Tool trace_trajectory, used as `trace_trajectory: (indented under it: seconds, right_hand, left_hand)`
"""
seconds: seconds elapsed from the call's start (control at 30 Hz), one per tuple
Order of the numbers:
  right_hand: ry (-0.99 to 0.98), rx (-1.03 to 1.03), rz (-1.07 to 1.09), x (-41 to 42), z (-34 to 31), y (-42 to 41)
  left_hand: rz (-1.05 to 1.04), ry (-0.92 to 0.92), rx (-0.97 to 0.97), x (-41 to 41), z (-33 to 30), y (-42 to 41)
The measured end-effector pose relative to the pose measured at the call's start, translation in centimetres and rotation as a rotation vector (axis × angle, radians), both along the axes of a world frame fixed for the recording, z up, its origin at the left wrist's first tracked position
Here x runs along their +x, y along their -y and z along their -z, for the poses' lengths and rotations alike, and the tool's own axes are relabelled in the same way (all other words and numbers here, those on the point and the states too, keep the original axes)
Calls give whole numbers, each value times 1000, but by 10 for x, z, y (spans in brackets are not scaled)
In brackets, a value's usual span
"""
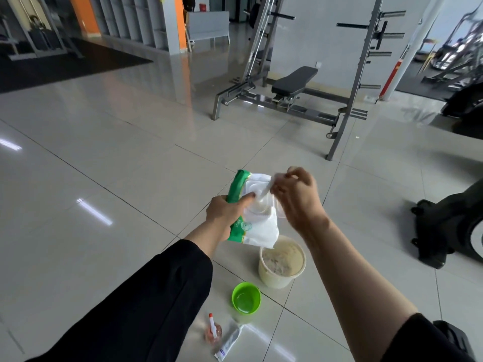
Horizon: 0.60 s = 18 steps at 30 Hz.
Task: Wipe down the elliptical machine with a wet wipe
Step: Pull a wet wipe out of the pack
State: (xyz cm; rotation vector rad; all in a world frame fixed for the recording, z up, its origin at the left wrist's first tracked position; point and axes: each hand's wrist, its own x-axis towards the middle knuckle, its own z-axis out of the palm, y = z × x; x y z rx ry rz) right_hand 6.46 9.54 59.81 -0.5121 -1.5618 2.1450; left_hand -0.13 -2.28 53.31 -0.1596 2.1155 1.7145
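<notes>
A green and white pack of wet wipes is held in mid-air at the centre of the head view. My left hand grips its left side, with the thumb lying across the open plastic lid. A white wet wipe sticks up out of the opening. My right hand pinches the top of that wipe. The dark base of the elliptical machine stands on the floor at the right edge, apart from both hands.
On the tiled floor below the pack stand a cream bucket and a small green tub. A spray bottle and a white tube lie nearer. A weight bench in a grey rack stands further back.
</notes>
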Motion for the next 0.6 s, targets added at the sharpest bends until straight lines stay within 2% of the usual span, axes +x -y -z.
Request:
trace_trajectory:
  seconds: [0.07, 0.17, 0.23, 0.37, 0.4, 0.5, 0.53, 0.6]
  right_hand:
    - [-164, -222, -2, 1, -23, -8]
    - [-267, -244, 6, 0, -44, -17]
    - [-134, -128, 2, -1, -40, -12]
    - [274, 68, -35, 0, -12, -2]
    - [351, 215, -29, -1, -8, -2]
    - [582, 942, -149, -2, -7, -9]
    - [641, 1097, -216, -2, -9, -10]
    - [705, 1188, -320, -3, -11, -12]
  left_hand:
    - [-59, -29, -52, -4, 7, 6]
    - [-96, -51, -100, -6, 10, 13]
    - [-84, -21, -50, -6, 6, 10]
    - [-55, -48, 8, -4, -7, -2]
    - [-52, -74, -10, -4, -9, -3]
    - [-64, -147, -93, -6, -12, -3]
    - [-61, -167, -112, -6, -12, -3]
    - [-46, -192, -125, -8, -13, -4]
